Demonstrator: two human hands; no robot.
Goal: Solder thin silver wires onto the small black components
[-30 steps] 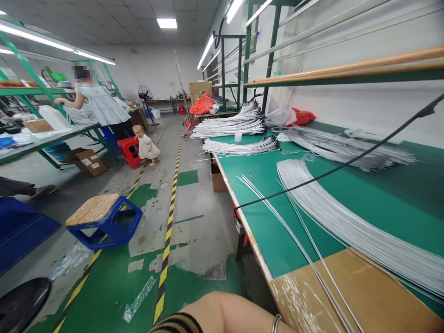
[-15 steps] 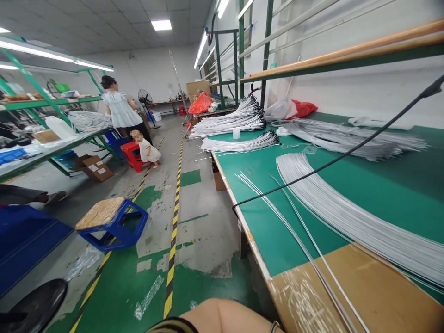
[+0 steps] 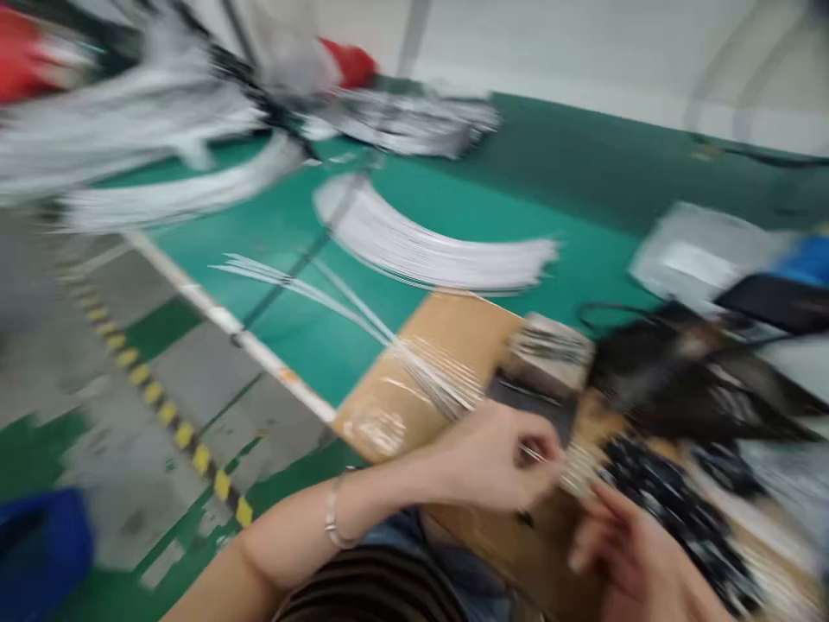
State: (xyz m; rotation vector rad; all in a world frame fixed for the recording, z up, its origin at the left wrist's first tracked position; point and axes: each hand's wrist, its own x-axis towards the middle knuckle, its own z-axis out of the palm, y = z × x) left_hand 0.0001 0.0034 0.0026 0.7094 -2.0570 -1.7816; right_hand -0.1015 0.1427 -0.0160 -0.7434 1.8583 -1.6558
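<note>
Motion blurs the view. My left hand is closed above the cardboard, its fingers curled and pinched together. A thin pale strand shows inside the curl, but I cannot make out what it belongs to. Just right of it is my right hand, its fingers bent and smeared, so its hold cannot be told. Several thin white cables run across the green tabletop and cardboard, passing out of sight beside my left hand. A small box-like block sits behind that hand, and a heap of small black pieces lies by the right.
A curved bundle of white cables lies mid-table, with larger bundles at the far left. Black plastic bags and a clear bag are on the right. A blue stool stands on the floor at left.
The view has swung right and down from the aisle to the worktable. Both my hands have come into sight over the cardboard, close together.
</note>
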